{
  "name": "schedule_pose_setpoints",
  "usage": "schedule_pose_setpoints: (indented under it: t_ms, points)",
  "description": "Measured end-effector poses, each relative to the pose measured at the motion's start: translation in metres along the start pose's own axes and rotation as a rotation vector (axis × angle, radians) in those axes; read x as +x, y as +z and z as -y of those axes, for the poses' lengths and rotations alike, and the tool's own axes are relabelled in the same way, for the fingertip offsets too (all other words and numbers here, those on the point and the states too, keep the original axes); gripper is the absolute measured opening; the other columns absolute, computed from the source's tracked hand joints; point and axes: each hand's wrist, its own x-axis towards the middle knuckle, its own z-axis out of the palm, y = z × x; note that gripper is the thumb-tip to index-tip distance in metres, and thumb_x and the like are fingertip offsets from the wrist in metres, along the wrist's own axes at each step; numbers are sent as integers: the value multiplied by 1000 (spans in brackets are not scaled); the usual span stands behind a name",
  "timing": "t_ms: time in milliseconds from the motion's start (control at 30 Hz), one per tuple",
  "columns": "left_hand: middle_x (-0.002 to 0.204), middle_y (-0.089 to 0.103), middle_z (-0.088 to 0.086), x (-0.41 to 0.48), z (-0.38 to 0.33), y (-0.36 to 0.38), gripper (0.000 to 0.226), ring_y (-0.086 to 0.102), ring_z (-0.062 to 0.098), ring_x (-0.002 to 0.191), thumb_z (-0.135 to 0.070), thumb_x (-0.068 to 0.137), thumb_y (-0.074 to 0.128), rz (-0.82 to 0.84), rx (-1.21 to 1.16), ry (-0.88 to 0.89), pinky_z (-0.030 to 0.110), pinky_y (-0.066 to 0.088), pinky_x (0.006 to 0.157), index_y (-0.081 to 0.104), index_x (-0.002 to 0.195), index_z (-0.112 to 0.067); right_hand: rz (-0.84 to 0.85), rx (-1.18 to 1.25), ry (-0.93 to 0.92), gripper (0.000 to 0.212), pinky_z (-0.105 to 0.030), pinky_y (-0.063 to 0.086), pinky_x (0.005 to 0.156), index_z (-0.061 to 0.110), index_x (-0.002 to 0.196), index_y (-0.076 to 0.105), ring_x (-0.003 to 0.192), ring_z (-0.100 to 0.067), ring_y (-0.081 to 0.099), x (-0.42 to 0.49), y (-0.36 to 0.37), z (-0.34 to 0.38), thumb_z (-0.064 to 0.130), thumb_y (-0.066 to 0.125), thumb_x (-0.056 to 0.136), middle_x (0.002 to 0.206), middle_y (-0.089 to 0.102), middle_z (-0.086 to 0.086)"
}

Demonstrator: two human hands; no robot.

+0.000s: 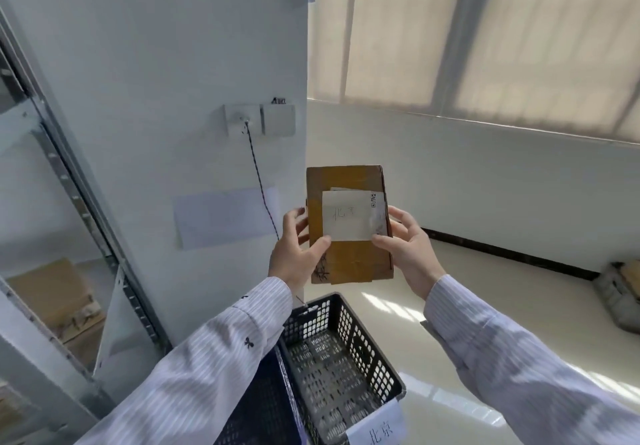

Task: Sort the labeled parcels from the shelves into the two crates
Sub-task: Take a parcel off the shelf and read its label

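The step in hand is, I judge, to read the label and choose the crate. To do it well, hold the parcel [356,261] flat toward the eyes with the thumbs off the writing, compare it with the tag, then lower it straight down and let go only when it is low. The left hand [294,250] and the right hand [405,247] both grip the parcel: the fingers [401,214] are half curled round its side edges, and each thumb presses on the front at a lower corner of the white label [346,216]. The faint writing seems to match the tag [379,427] on the black crate [363,347], which stands directly below the fingers. A darker crate [263,410] is just beside it, under the left wrist.
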Motion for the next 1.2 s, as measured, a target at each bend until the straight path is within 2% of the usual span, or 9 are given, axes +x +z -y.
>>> schedule_pose_setpoints:
  t_ms: [100,233,400,500,733,833,967,1100,1200]
  points:
    - [132,52,-2,33,15,5,51,52,19,117,-32,87,64,-40,61,-40,42,49,97,32,127,-27,22,-1,2,54,-30,54,71,22,131,43,106,-23,60,39,4,-9,-2,61,87,119,59,-3]
    - [133,51,-3,79,30,9,50,51,20,119,-34,87,63,-62,84,-83,43,48,97,32,126,-27,5,-70,31,48,-37,54,82,18,126,44,112,-25,57,94,8,-23,5,66,85,128,54,-7]
    - [135,47,-6,126,50,14,48,48,16,119,-31,89,62,-93,77,-120,35,45,94,32,126,-30,-2,-129,44,39,-24,49,72,15,114,45,103,-15,54,153,17,-37,7,69,84,122,50,-2]
    - [134,46,-7,148,67,19,46,47,14,118,-31,89,62,-109,76,-153,35,45,95,34,126,-30,-4,-162,80,40,-39,51,91,17,113,47,111,-20,54,181,18,-56,10,72,82,127,50,-2]
    - [136,39,-4,176,122,48,45,43,9,113,-26,90,60,-162,70,-329,33,45,94,38,129,-28,10,-220,210,38,-38,50,89,17,111,47,108,-22,54,229,16,-111,10,71,82,118,53,-4]
    - [135,41,-3,182,152,65,42,42,7,105,-23,91,58,-214,20,-460,26,44,85,38,128,-27,18,-268,266,37,-32,48,85,14,111,47,103,-18,54,245,17,-142,9,70,83,114,54,-3]
    - [134,41,-2,190,192,93,44,42,9,103,-21,94,54,-276,-17,-643,17,40,63,38,135,-25,47,-304,378,37,-35,47,93,14,111,48,106,-20,55,267,14,-190,6,69,82,115,56,-4]
    - [137,43,2,198,240,115,45,48,21,115,-22,94,54,-308,-36,-788,36,51,86,38,136,-27,34,-301,469,37,-37,46,96,16,109,51,109,-20,55,288,10,-243,9,73,80,117,58,-3]
    - [137,44,2,204,277,130,48,48,23,119,-16,94,53,-336,-68,-865,33,48,84,38,139,-25,46,-305,501,37,-34,44,95,16,108,53,111,-19,54,303,9,-279,15,75,79,114,58,-1]
